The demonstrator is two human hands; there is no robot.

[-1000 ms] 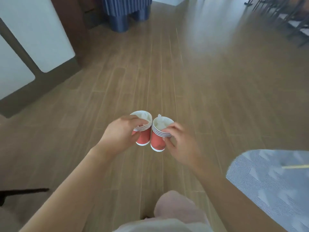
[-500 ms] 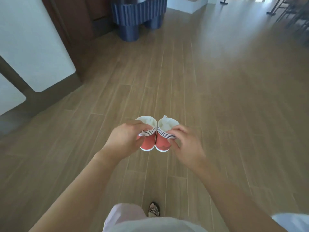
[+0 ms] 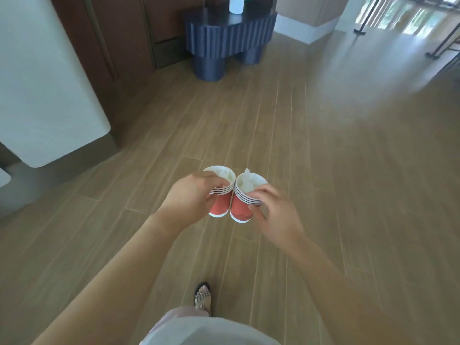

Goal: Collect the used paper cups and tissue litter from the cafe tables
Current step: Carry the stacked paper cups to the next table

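Gripping cup stacks (image 3: 240, 207) (tissue (image 3: 249, 181) half-hidden)

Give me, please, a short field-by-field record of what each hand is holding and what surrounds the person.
left hand: grips the left cup just under its rim
right hand: grips the right cup just under its rim
cups: red paper, striped band below the rim, upright, side by side, held in the air
contents: white tissue shows in each cup
below: wooden floor, with a sandalled foot on it
ahead: blue fluted table by the brown wall
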